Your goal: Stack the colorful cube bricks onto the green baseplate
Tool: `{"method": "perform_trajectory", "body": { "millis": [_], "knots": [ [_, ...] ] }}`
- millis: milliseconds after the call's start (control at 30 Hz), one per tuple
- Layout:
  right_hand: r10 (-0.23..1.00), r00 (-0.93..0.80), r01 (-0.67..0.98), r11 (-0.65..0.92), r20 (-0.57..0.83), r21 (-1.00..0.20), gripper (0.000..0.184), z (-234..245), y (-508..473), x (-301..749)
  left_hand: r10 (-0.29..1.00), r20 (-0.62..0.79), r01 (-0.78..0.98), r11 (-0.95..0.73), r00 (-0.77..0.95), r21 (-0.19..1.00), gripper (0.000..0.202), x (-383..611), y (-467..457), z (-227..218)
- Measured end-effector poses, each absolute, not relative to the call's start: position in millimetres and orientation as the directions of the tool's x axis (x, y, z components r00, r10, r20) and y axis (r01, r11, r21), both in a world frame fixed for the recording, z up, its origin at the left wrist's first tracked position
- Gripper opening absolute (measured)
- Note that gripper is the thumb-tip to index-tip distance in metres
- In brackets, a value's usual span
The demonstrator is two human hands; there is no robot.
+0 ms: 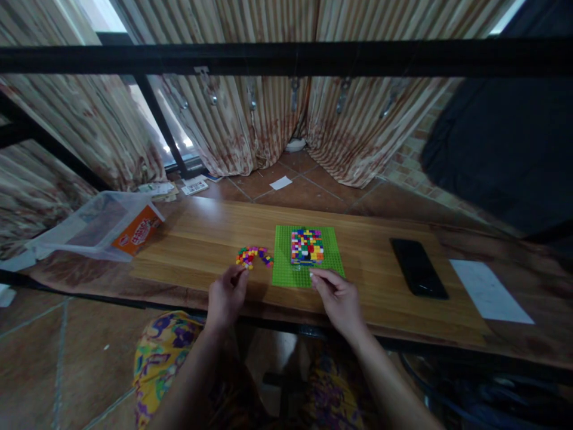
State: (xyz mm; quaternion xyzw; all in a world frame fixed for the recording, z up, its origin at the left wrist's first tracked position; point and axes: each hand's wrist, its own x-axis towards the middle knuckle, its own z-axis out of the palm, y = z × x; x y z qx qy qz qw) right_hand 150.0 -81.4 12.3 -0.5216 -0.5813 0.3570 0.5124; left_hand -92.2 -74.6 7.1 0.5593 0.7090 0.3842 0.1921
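Note:
A block built of many-coloured toy bricks point(307, 246) stands on a green baseplate point(331, 254) on the wooden table. Just in front of it, over the plate's near edge, my right hand point(336, 294) is closed in a pinch. A tiny whitish toy brick point(311, 274) shows at its fingertips. To the left of the plate lies a heap of loose small bricks point(250, 255) in mixed colours. My left hand point(228, 294) is at the heap's near side, thumb and fingers pressed together. Whatever it holds, if anything, is too small to make out.
A clear plastic bin point(102, 224) with an orange label stands at the table's left end. Toward the right lie a black phone point(418, 267) and a white paper sheet point(490, 291). A dark metal bar point(286, 58) crosses above the table point(192, 239), before striped curtains point(250, 119).

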Motion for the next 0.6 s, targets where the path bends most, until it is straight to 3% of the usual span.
{"method": "perform_trajectory", "body": {
  "millis": [267, 433, 600],
  "knots": [
    [0.93, 0.07, 0.571, 0.26, 0.361, -0.779, 0.021, 12, -52, 144, 0.921, 0.278, 0.852, 0.098, -0.274, 0.514, 0.021, -116, -48, -12],
    [0.88, 0.083, 0.645, 0.311, 0.468, -0.699, 0.021, 5, -42, 139, 0.904, 0.32, 0.886, 0.121, -0.284, 0.447, 0.023, -113, -47, -21],
    [0.857, 0.159, 0.638, 0.289, 0.489, -0.714, 0.018, -4, -39, 137, 0.887, 0.351, 0.884, 0.122, -0.301, 0.451, 0.021, -112, -49, -24]
  ]
}}
